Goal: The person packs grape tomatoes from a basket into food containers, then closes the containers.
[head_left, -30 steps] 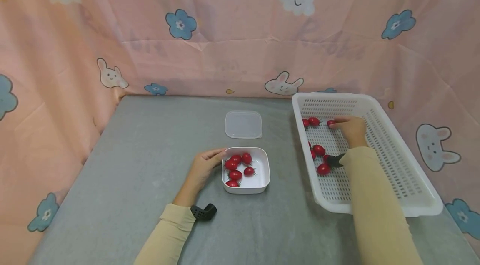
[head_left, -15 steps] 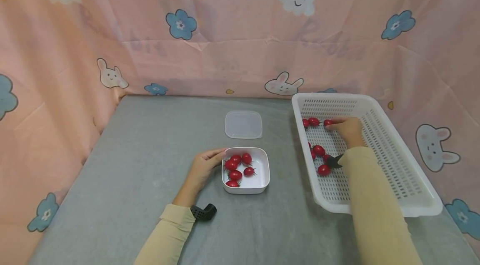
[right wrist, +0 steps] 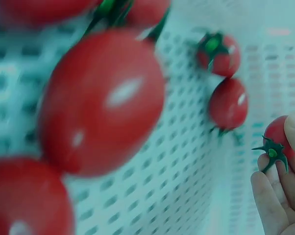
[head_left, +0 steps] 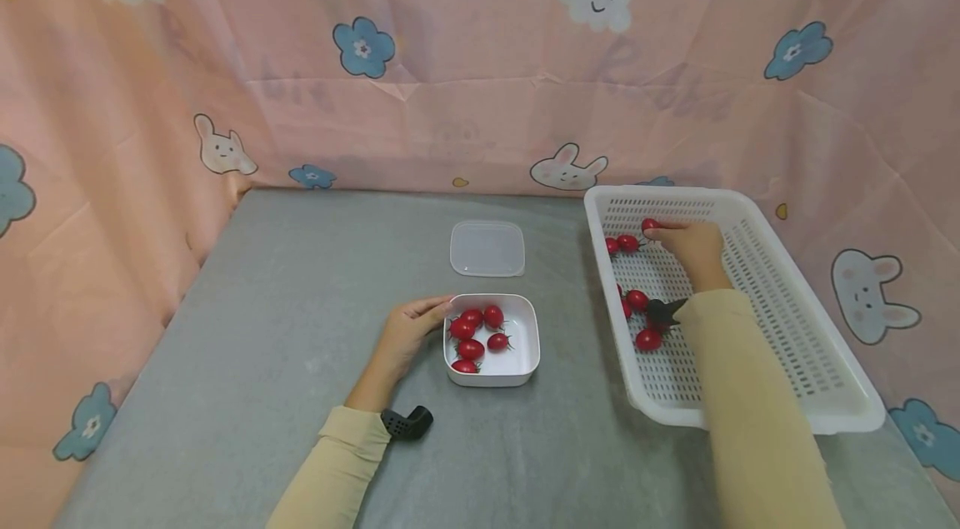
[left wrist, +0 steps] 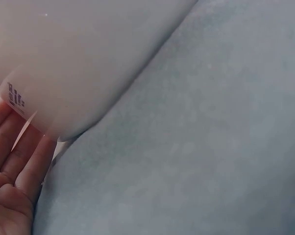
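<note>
My right hand (head_left: 693, 250) pinches a cherry tomato (head_left: 650, 225) between thumb and fingers, over the far part of a white slotted basket (head_left: 806, 304). In the right wrist view, that tomato's green stem cap (right wrist: 272, 152) points away from the fingers. Other cherry tomatoes (head_left: 627, 242) lie along the basket's left side. At the middle of the table my left hand (head_left: 405, 333) touches the left side of a small white box (head_left: 498, 381) with several cherry tomatoes (head_left: 470, 350) inside. Its fingers (left wrist: 32, 161) lie nearly straight against the box's outer wall; the thumb is hidden in the left wrist view.
A clear flat lid (head_left: 487, 249) lies on the grey table (head_left: 315, 262) just behind the box. A pink printed curtain (head_left: 450, 96) hangs behind and beside the table. The basket's raised wall stands between the right hand and the box.
The pinched tomato has come up and slightly left with my right hand, toward the back of the basket. My left hand and the box have stayed put.
</note>
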The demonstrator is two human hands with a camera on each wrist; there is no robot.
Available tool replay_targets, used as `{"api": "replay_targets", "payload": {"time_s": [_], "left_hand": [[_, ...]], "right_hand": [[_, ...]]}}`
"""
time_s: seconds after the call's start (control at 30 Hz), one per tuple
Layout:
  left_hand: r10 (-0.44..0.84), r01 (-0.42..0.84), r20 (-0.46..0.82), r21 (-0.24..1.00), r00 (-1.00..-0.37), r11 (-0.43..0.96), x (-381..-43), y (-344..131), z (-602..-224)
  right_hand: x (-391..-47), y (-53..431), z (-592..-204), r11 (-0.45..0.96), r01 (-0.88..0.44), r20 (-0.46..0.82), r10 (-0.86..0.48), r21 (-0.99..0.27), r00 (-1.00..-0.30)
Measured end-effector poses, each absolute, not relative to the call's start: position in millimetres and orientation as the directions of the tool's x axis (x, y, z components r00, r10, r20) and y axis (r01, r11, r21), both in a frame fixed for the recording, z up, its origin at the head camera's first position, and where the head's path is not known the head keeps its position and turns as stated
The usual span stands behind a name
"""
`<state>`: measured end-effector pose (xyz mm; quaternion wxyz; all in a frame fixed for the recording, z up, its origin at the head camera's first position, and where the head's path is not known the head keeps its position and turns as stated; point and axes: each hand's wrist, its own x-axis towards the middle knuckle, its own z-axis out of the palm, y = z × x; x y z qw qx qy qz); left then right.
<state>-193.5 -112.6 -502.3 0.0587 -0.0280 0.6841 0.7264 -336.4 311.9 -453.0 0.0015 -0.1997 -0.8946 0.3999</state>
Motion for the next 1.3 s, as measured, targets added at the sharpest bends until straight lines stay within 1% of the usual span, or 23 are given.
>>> {"api": "replay_targets", "payload": {"time_s": [0.13, 0.23, 0.37, 0.53, 0.73, 0.9, 1.13, 1.3], "left_hand": [[0.047, -0.120, -0.118, 0.991, -0.992, -0.051, -193.2, -112.8, -501.7], [0.047, -0.119, -0.117, 0.992, -0.992, -0.045, -192.8, -112.5, -501.7], [0.048, -0.121, -0.119, 0.992, -0.992, -0.035, -192.6, -112.2, -502.6], [0.052, -0.118, -0.116, 0.992, -0.992, -0.040, -193.0, -112.1, -502.8], [0.049, -0.113, -0.111, 0.993, -0.993, -0.041, -192.1, -112.0, -501.1], [0.047, -0.115, -0.113, 0.992, -0.993, -0.052, -191.1, -112.0, -499.8], [0.049, -0.114, -0.111, 0.991, -0.993, -0.070, -191.6, -111.8, -500.3], [0.049, -0.110, -0.107, 0.992, -0.993, -0.067, -190.7, -111.3, -499.3]], "right_hand": [[-324.3, 289.2, -423.4, 0.548, 0.353, -0.174, 0.352, -0.758, -0.920], [-317.3, 279.0, -408.0, 0.514, 0.339, -0.181, 0.333, -0.788, -0.925], [-311.8, 271.4, -395.0, 0.508, 0.324, -0.183, 0.308, -0.798, -0.934], [-306.9, 263.6, -378.3, 0.481, 0.271, -0.142, 0.288, -0.834, -0.947], [-302.0, 252.2, -362.8, 0.470, 0.248, -0.140, 0.254, -0.847, -0.957], [-290.8, 238.0, -350.2, 0.455, 0.216, -0.130, 0.214, -0.864, -0.968], [-274.1, 213.7, -336.9, 0.479, 0.138, -0.083, 0.135, -0.867, -0.987], [-262.0, 199.5, -334.9, 0.496, 0.113, -0.077, 0.093, -0.861, -0.993]]}}
